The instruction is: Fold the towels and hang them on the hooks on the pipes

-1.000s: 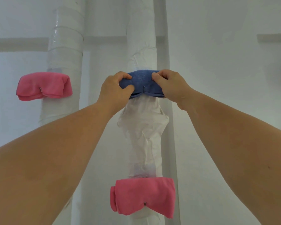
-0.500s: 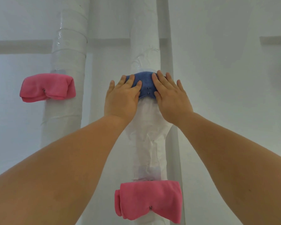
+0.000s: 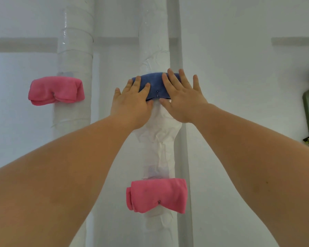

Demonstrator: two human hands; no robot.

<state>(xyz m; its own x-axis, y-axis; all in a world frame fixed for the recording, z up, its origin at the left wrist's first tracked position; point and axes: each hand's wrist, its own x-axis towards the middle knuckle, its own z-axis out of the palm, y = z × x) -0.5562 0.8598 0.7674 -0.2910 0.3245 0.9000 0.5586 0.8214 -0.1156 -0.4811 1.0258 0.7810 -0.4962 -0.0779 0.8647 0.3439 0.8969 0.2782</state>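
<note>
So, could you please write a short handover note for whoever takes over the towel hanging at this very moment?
Left hand: open, flat on the left part of the blue towel.
Right hand: open, flat on its right part. Neither has a grip.
Blue towel: folded, on the upper hook of the middle pipe; the hook tip shows through the cloth.
Done: pink towel hangs on the left pipe; a second pink towel hangs low on the middle pipe.
Left: probably just lift both hands and check that the blue towel stays. No further towels or free hooks in view.
</note>
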